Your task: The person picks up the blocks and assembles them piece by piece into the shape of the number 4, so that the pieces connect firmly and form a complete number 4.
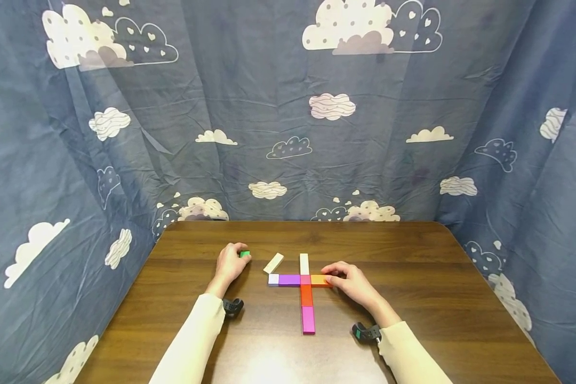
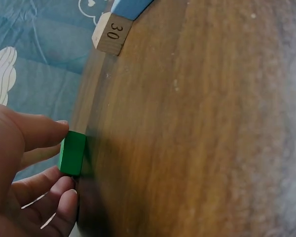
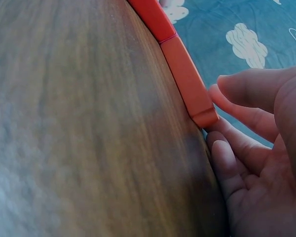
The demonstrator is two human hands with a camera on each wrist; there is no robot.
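Observation:
My left hand [image 1: 230, 264] pinches a small green block [image 2: 72, 154] at the far left, thumb on one end and fingertips at the other. My right hand [image 1: 349, 285] reaches around the outer end of an orange block [image 3: 190, 81]. Its fingers lie along the far side and end of that block, and the thumb tip stands slightly off it. The orange block extends right from a cross of blocks: a pinkish-red one [image 1: 305, 279] in the middle, purple [image 1: 289, 280] to the left, white [image 1: 304, 264] behind, red [image 1: 306, 295] then magenta [image 1: 308, 320] in front.
A pale lavender block [image 1: 273, 280] ends the cross's left arm. Close behind it a loose cream wooden block [image 1: 274, 263] lies at a slant, with "30" marked on its end in the left wrist view. The brown table [image 1: 413, 250] meets a cloud-patterned curtain [image 1: 269, 106] behind.

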